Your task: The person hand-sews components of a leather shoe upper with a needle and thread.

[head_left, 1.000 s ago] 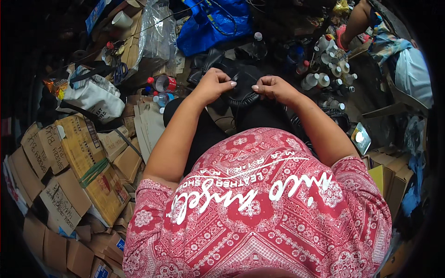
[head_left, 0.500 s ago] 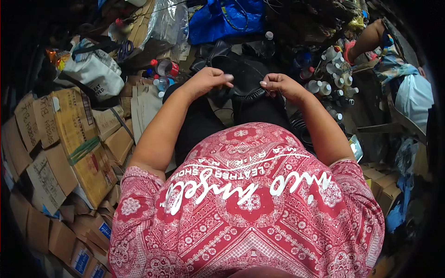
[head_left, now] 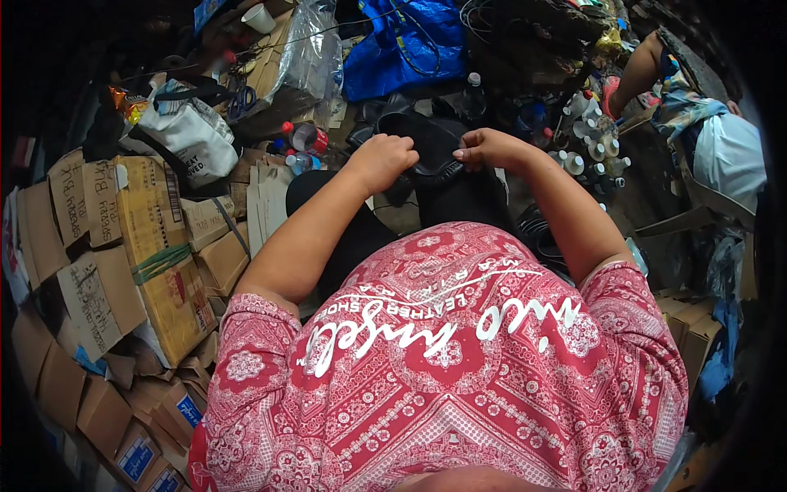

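Observation:
A black shoe (head_left: 434, 149), its near edge ribbed with stitching, rests over my dark-trousered knees. At its left side is my left hand (head_left: 384, 162), fingers curled closed; whatever they grip is hidden. My right hand (head_left: 489, 151) pinches thumb against forefinger at the shoe's right edge. Anything between those fingertips is too small to make out. More black leather pieces (head_left: 385, 113) lie just beyond the shoe.
Flattened cardboard boxes (head_left: 156, 254) pile up on the left, below a white bag (head_left: 193, 135). Ahead lies a blue bag (head_left: 402, 49). Several plastic bottles (head_left: 594, 148) stand at the right, near another person's leg (head_left: 638, 75). One clear bottle (head_left: 473, 94) stands beyond the shoe.
My left hand has turned and its fingers have curled in, closer to the shoe's left side. My right hand has shifted slightly left, still pinching. The whole view has shifted a little.

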Demonstrator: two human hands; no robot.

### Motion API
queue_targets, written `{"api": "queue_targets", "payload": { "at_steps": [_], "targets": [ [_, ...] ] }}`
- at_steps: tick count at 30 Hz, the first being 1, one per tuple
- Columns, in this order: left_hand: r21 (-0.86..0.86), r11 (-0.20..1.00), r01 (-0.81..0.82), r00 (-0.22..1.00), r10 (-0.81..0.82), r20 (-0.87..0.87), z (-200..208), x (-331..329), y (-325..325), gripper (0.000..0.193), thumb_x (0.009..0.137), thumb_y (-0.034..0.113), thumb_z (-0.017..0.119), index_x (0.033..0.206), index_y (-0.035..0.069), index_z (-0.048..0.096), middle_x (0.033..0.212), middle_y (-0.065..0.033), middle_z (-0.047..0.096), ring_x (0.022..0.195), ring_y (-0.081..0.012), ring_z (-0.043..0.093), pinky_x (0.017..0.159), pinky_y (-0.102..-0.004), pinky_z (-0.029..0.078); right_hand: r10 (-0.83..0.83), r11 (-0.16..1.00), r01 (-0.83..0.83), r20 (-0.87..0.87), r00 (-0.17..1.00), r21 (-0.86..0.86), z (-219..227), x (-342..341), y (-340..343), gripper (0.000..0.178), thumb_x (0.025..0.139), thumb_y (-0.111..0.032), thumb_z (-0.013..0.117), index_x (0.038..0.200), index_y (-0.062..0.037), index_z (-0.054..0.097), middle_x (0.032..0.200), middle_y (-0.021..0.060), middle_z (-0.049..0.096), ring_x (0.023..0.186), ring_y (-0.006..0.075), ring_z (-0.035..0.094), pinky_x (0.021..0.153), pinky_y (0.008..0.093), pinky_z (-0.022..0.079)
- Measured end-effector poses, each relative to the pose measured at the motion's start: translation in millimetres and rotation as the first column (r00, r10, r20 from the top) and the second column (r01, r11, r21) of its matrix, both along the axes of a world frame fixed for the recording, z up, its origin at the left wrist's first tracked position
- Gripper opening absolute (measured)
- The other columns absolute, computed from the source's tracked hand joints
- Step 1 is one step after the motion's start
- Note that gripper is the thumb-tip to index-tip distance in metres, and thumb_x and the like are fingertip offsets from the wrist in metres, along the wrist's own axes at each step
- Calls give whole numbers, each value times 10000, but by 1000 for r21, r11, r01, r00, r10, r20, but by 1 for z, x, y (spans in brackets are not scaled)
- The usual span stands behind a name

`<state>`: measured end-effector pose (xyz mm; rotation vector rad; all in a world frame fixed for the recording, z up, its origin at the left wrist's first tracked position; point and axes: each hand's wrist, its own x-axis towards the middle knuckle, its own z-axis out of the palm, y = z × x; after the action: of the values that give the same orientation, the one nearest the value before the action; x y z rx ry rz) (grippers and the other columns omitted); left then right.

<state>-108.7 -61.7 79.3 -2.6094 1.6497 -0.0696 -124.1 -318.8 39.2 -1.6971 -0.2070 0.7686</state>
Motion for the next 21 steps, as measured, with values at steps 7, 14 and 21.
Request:
{"api": "queue_targets", "payload": {
  "at_steps": [7, 14, 21],
  "targets": [
    [28, 1000, -5, 982, 0, 189, -6, -27, 16, 28, 736, 126, 546, 760, 141, 544, 826, -28, 518, 826, -189, 553, 703, -322, 414, 273, 920, -186, 225, 935, -345, 36, 0, 29, 255, 854, -263, 638, 950, -27, 625, 776, 35, 636, 709, 132, 571, 685, 286, 452],
    [-171, 985, -29, 999, 22, -39, -18, -21, 13, 101, 717, 132, 627, 803, 132, 574, 843, -38, 562, 860, -228, 563, 729, -344, 422, 357, 914, -311, 151, 922, -258, 30, 13, 13, 230, 866, -278, 634, 862, -49, 623, 736, 2, 616, 695, 106, 538, 696, 264, 428],
    [-101, 992, -70, 993, 60, -100, -15, -24, 10, 241, 626, 135, 732, 810, 144, 576, 829, -12, 591, 882, -215, 550, 769, -359, 386, 393, 916, -385, 61, 918, -111, 22, 22, 11, 222, 866, -276, 642, 842, -57, 614, 706, -19, 586, 684, 88, 522, 687, 252, 419]
  ]
}}
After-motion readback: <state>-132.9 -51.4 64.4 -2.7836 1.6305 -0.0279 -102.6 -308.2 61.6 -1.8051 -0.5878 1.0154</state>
